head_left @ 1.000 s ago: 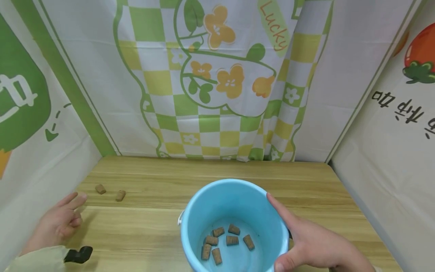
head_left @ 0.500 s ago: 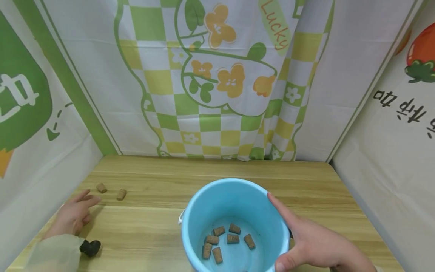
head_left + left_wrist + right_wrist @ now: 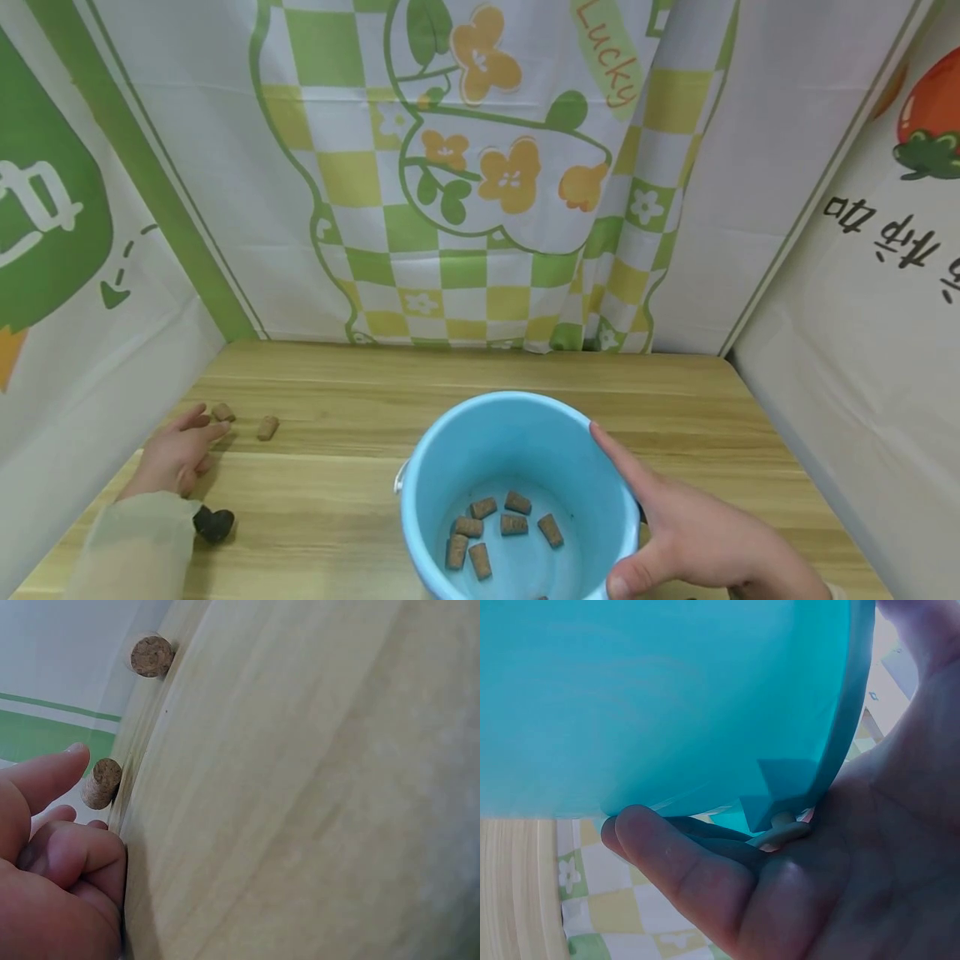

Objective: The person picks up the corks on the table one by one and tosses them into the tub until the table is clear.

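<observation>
My left hand [image 3: 172,454] is at the table's left side, its fingertips right by a brown cork [image 3: 222,412]. A second cork [image 3: 267,427] lies a little to its right. In the left wrist view, the thumb and a finger are spread near the closer cork [image 3: 103,784], other fingers are bent, and nothing is held. My right hand [image 3: 690,529] grips the right rim of a light blue bucket [image 3: 517,442], thumb and fingers on either side of the wall. Several corks [image 3: 513,524] lie on the bucket's floor. The right wrist view shows fingers under the handle joint [image 3: 780,825].
A wooden table [image 3: 322,500] carries the bucket and the loose corks. White printed cloth [image 3: 480,275] hangs along its back, and more cloth walls close in both sides. The bucket's white handle end [image 3: 400,479] sticks out at its left.
My left hand has moved forward and right across the table, up to the left-hand cork. The right hand stays on the bucket, which has not moved.
</observation>
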Motion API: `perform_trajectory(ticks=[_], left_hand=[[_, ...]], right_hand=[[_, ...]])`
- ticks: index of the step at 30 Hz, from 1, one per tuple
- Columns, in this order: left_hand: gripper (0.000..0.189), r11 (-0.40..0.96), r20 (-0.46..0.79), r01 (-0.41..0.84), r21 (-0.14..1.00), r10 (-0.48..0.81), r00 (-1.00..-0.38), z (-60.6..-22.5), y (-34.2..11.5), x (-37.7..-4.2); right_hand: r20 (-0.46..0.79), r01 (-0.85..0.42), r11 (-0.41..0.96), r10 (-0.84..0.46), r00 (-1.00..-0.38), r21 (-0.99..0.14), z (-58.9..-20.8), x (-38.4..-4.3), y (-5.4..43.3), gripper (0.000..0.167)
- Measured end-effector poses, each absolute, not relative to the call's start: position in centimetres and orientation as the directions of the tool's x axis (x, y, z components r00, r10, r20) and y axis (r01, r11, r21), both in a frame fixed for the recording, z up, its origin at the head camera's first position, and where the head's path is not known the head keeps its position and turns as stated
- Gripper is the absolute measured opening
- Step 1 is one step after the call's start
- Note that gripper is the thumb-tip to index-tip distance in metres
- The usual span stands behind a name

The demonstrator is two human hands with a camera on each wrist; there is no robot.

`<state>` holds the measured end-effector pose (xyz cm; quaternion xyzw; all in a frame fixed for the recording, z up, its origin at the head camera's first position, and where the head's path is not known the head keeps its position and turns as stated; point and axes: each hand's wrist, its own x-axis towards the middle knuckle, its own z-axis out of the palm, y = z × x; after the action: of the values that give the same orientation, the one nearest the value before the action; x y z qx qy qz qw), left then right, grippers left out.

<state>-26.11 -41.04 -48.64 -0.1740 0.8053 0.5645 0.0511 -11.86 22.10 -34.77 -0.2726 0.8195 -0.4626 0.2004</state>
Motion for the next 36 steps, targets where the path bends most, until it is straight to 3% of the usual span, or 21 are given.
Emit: perform_trajectory(ticks=[8,16,23,30,36], left_hand=[[0.080,0.224,-0.285,-0.349,0.910,-0.274,-0.919,-48.9,-40.7,-27.0],[0.072,0.238,-0.299,-0.379,0.894,-0.313,-0.902,-49.0,-40.6,-27.6],[0.076,0.192,-0.323,-0.403,0.895,-0.344,-0.881,-48.7,-40.1,-27.5],[0.069,0.305,-0.271,-0.416,0.857,-0.421,-0.866,-48.5,-39.6,-27.8],[0.061,0.287,-0.258,-0.407,0.867,-0.441,-0.860,-48.3,-39.3,-27.8]], right_hand=[[-0.077,-0.261,0.428,-0.628,-0.775,-0.865,-34.8,-12.0,22.1,0.129],[-0.088,-0.248,0.432,-0.622,-0.778,-0.867,-34.7,-11.9,22.2,0.129],[-0.066,-0.277,0.431,-0.629,-0.775,-0.859,-34.7,-11.8,22.2,0.129],[-0.065,-0.276,0.424,-0.634,-0.771,-0.862,-34.7,-11.9,22.1,0.129],[-0.059,-0.285,0.425,-0.635,-0.770,-0.859,-34.8,-11.9,22.2,0.129]])
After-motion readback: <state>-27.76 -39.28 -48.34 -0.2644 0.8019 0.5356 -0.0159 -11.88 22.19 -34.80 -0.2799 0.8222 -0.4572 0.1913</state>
